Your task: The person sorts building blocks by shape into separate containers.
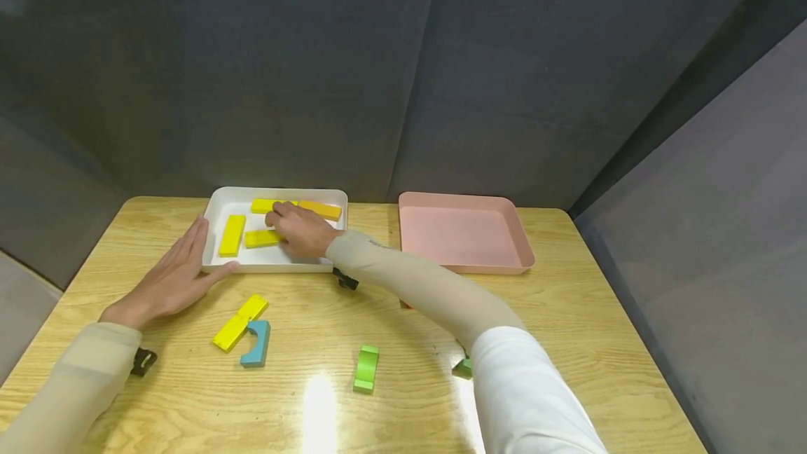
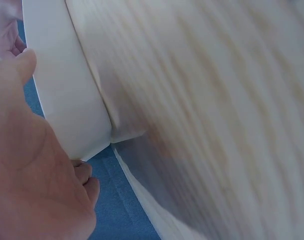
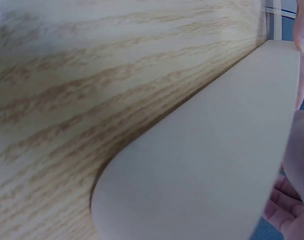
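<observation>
Inside the white tray (image 1: 277,267), my right hand (image 1: 305,231) bends its fingers at the right end of a yellow block (image 1: 260,239), partly covering it. Another yellow block (image 1: 232,235) lies lengthwise at the tray's left, while a third yellow block (image 1: 265,206) and an orange block (image 1: 321,211) line its back. My left hand (image 1: 173,275) rests on the tray's left front corner, fingers straight along the side and thumb at the front rim. In the left wrist view, that thumb touches the white tray wall (image 2: 67,75).
A pink tray (image 1: 463,233) stands at the right. On the wooden table are yellow pieces (image 1: 241,322), a blue arch block (image 1: 261,349) beside them, and a green curved block (image 1: 366,368). My right sleeve partly hides another green block (image 1: 463,368) and a small orange-red piece (image 1: 405,305).
</observation>
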Motion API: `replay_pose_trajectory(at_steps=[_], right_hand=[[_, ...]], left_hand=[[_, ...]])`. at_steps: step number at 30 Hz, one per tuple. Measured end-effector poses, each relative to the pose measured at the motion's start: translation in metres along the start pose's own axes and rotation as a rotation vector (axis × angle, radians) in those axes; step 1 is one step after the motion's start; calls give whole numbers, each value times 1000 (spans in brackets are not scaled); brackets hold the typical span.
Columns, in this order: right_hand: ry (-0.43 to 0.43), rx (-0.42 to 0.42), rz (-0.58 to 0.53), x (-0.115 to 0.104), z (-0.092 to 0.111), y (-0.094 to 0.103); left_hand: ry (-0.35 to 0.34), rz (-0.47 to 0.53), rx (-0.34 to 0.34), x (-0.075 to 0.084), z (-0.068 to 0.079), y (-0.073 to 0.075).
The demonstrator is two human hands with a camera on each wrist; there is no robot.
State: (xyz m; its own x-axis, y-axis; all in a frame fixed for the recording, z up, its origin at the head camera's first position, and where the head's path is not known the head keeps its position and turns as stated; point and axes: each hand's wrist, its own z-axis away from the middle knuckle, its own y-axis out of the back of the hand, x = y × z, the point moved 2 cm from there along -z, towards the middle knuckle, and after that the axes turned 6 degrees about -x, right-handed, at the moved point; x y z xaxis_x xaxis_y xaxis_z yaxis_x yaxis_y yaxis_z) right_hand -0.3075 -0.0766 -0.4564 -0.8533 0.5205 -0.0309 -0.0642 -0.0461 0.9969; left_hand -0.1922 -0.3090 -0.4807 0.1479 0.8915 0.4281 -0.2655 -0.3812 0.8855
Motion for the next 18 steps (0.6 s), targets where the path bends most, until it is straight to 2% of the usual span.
replay_pose_trajectory(at_steps=[18], right_hand=[[-21, -1, -20, 1, 2, 12]], left_hand=[[7, 2, -13, 0, 1, 1]])
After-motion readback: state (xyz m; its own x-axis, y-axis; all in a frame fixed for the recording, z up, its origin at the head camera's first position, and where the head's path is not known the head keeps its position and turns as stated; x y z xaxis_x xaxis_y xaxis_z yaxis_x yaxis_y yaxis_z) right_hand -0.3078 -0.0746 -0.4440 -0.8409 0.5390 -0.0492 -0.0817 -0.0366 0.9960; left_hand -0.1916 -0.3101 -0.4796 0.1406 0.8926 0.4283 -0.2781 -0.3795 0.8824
